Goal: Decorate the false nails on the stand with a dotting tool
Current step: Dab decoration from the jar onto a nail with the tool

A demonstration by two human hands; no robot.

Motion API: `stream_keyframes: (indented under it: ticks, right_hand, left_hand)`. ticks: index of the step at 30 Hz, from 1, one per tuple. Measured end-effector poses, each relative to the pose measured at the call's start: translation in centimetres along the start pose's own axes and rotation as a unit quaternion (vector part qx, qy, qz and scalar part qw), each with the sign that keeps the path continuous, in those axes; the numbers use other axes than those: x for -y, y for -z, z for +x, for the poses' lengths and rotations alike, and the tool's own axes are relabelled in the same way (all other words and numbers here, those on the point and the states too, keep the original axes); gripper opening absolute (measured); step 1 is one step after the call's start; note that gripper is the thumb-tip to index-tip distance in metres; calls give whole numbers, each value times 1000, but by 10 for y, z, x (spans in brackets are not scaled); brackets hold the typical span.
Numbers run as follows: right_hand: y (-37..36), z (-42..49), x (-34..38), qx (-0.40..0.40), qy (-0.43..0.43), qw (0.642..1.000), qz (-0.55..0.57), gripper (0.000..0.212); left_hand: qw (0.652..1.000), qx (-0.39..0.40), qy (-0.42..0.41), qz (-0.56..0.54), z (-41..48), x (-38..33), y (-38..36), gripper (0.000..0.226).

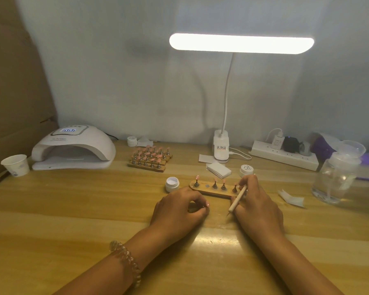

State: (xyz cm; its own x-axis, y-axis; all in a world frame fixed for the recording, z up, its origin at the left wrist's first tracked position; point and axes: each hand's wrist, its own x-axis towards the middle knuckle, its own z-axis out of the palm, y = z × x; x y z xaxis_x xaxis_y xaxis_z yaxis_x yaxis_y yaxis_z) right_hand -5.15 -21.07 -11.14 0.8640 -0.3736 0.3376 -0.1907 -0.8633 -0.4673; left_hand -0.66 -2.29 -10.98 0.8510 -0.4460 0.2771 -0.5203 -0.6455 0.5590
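Resting on the pale wooden surface (73, 209), the left hand (179, 209) has its fingers curled together; whether the pink fleck at their tips is a pinched nail, I cannot tell. Just beyond, the oval wooden stand (211, 192) carries small pink false nails (215, 180) on metal pegs, one slot bare. The right hand (258, 205) grips the slim wooden dotting tool (238, 198), tip aimed away from the nails. No dot is being laid; next, the tip probably needs loading from the small open white jar (172, 184), contents indistinct.
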Motion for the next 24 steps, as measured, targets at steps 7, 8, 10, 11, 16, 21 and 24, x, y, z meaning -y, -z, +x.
stream_keyframes:
  ticks: [7, 8, 10, 11, 16, 21, 24]
  right_hand:
    - [1, 1, -3, -15, -13, 996, 82, 35]
    - [2, 0, -3, -24, -11, 994, 108, 35]
    - [6, 0, -5, -45, -5, 984, 173, 32]
    - [8, 0, -5, -52, -7, 976, 210, 28]
    - [16, -6, -5, -65, -44, 930, 358, 30]
    - [17, -8, 5, -43, -34, 904, 424, 27]
    - [14, -8, 11, -4, -48, 877, 478, 17]
  left_hand:
    - [1000, 17, -7, -16, 0, 0, 7, 12]
    - [1000, 18, -9, -21, -1, 1, 9, 12]
    - [999, -10, -10, -31, -2, 3, 12, 13]
    - [999, -42, -3, -21, -2, 5, 15, 15]
    - [978, -164, 129, 20, 8, 27, 30, 45]
    - [986, -71, 148, 19, 13, 41, 26, 52]
    - [991, -70, 112, 24, 15, 38, 23, 35]
